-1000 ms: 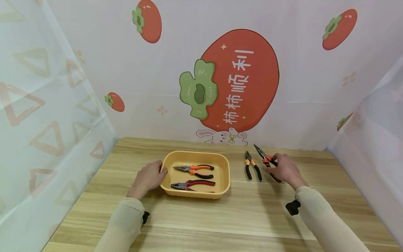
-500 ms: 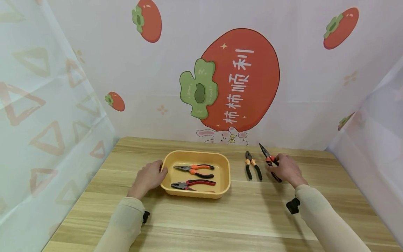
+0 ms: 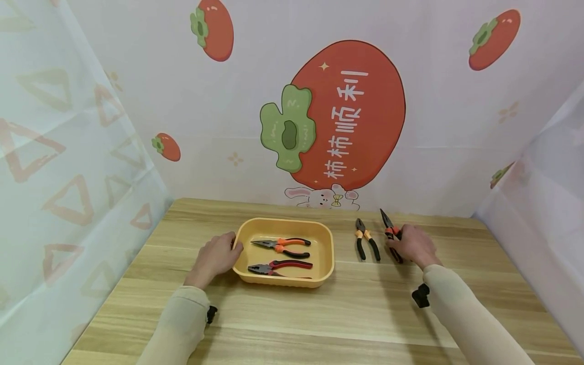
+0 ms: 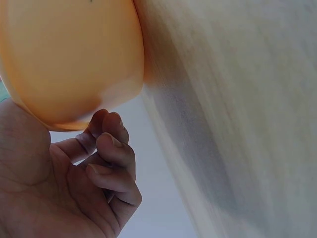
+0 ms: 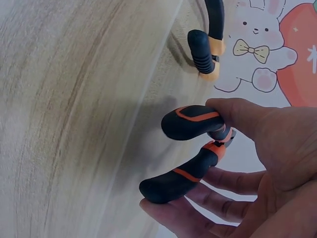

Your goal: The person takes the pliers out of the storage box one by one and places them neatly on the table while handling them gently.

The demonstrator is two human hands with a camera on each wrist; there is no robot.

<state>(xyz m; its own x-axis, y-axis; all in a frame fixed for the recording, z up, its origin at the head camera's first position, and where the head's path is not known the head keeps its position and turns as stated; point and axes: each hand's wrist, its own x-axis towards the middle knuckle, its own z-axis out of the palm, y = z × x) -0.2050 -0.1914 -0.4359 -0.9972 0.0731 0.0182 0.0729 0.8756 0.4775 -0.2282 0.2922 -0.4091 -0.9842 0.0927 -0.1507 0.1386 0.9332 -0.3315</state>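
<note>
My left hand (image 3: 217,255) grips the left end of a yellow plastic tray (image 3: 327,256), thumb over the rim and fingers curled outside, as the left wrist view also shows. In the tray lie orange-and-black needle-nose pliers (image 3: 278,245) and, nearer me, red-and-black combination pliers (image 3: 283,264). On the right, my right hand (image 3: 415,246) holds needle-nose pliers (image 5: 190,171) with black-and-orange handles, thumb on one handle and fingers round the other. Their jaws point to the back wall. Just left of them, pliers with black-and-light-orange handles (image 3: 367,244) lie on the table.
The wooden table (image 3: 292,324) runs back to a white printed wall cloth (image 3: 219,167) with persimmons and a rabbit. White cloth also closes off the left and right sides. Dark wrist cameras (image 3: 421,296) hang below both sleeves.
My right hand has shifted the held needle-nose pliers slightly to the right, and their tip now points more straight toward the back wall. The left hand and the tray stay where they were.
</note>
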